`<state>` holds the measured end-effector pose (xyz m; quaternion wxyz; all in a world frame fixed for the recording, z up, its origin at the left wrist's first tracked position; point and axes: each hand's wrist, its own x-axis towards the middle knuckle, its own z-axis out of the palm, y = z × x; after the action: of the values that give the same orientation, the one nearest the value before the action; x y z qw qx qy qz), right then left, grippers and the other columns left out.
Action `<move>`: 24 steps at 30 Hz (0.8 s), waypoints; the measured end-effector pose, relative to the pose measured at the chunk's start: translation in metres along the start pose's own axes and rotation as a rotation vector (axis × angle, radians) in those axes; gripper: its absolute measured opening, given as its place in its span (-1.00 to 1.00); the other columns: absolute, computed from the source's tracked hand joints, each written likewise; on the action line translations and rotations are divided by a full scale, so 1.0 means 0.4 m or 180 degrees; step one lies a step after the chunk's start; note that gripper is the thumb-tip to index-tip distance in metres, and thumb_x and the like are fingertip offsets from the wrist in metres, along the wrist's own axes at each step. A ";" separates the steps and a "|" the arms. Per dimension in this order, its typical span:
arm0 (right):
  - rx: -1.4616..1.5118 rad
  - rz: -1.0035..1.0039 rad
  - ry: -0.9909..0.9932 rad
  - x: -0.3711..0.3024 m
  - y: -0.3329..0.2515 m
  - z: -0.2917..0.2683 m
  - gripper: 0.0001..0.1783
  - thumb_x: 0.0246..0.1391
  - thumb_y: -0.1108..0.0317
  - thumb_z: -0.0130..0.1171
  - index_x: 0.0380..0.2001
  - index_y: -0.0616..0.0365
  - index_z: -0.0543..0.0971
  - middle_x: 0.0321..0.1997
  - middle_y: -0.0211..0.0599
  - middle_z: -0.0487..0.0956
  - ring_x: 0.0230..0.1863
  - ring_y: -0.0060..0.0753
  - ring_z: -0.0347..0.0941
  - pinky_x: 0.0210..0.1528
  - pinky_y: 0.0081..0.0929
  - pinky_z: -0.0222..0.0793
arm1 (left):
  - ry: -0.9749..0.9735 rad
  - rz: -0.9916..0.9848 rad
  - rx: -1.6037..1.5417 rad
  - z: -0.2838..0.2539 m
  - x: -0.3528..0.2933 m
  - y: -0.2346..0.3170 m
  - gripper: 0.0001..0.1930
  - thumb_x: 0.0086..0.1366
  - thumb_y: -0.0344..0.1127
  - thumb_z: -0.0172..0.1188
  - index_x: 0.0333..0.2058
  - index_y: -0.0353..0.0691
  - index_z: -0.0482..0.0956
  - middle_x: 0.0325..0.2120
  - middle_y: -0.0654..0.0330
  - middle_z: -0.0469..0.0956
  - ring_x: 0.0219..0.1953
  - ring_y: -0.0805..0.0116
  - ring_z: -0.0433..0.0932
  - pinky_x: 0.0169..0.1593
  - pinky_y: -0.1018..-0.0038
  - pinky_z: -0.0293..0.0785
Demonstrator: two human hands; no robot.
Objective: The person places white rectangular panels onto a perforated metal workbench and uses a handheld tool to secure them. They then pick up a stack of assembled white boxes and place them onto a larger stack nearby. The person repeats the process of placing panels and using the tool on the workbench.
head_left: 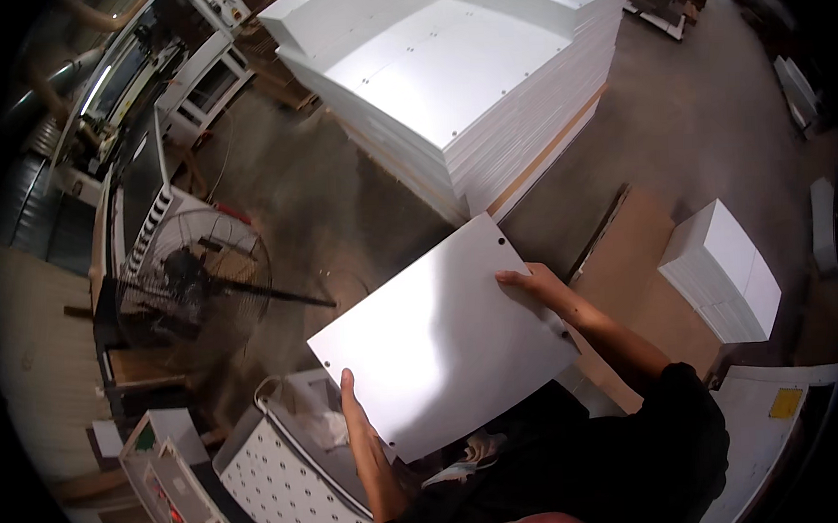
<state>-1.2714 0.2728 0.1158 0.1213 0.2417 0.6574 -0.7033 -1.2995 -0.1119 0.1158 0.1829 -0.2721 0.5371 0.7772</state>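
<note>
Between my two hands I carry a white rectangular panel (441, 335) with small dark holes near its corners. It is tilted, and light glares off its glossy face. My left hand (358, 409) grips the lower left edge, its thumb lying on the top face. On the opposite edge my right hand (532, 286) has its thumb on top too. The fingers of both hands are mostly hidden under the panel. Beyond it stands a tall stack of white panels (535, 135), whose top ones show similar small holes.
A smaller stack of white panels (733, 276) sits at right on a brown board (638, 252). To the left stands a pedestal fan (195, 276), near a long machine (139, 175). A dotted white panel (288, 482) and an open drawer-like box (171, 478) lie lower left.
</note>
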 end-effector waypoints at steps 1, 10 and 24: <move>0.0070 0.0036 0.0159 -0.004 -0.042 -0.010 -0.13 0.03 -0.37 0.27 -0.03 0.35 0.61 -0.13 -0.05 0.63 -0.11 -0.24 0.60 -0.04 -0.37 0.48 | -0.0235 -0.0053 -0.0089 0.011 0.073 0.009 -0.19 0.34 0.22 0.19 0.32 -0.32 0.31 0.22 -0.02 0.45 0.16 0.01 0.49 0.21 0.19 0.43; 0.0423 0.0019 0.1184 0.103 -0.213 -0.140 0.07 0.06 -0.34 0.28 0.13 0.65 0.44 0.11 0.39 0.51 0.18 0.15 0.48 0.20 -0.13 0.41 | -0.1421 -0.0586 0.0610 0.418 0.454 0.259 -0.27 0.39 0.18 0.12 0.29 -0.32 0.35 0.13 -0.05 0.51 0.05 0.08 0.55 0.06 0.23 0.52; 0.1125 -0.0331 0.0682 0.543 -0.510 -0.577 0.02 0.19 -0.35 0.13 0.29 0.47 0.32 0.25 0.20 0.44 0.27 -0.04 0.41 0.27 -0.23 0.36 | -0.2010 -0.0236 0.1446 1.198 0.844 0.534 -0.26 0.38 0.15 0.16 0.31 -0.31 0.35 0.18 0.00 0.50 0.15 0.12 0.50 0.19 0.27 0.46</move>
<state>-1.5147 0.5534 0.1796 -0.0300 0.2983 0.5446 -0.7833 -1.7959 0.2570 0.1955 0.4227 0.0087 0.6026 0.6769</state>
